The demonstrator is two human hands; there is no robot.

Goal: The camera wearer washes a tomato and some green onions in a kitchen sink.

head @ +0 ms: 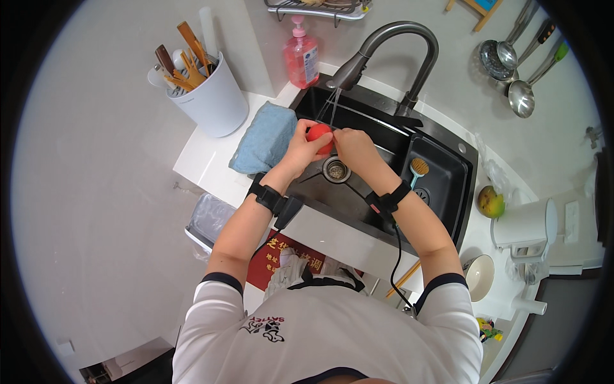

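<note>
My left hand (303,149) holds a round red item (320,138), perhaps a tomato, between thumb and fingers over the dark sink basin (316,192). My right hand (354,146) is just right of it, its fingertips bent in at the red item's edge; whether it holds anything is hidden. Water runs in thin streams from the pull-down faucet (350,72) just beyond the hands. Below them lies the sink drain strainer (336,169). Both wrists wear black straps with devices and cables.
A blue cloth (266,137) lies left of the sink, near a white utensil holder (211,101) and a pink soap bottle (302,57). A brush (419,169) rests in the right basin. A mango (490,201), white kettle (520,223) and bowl (478,278) stand at right.
</note>
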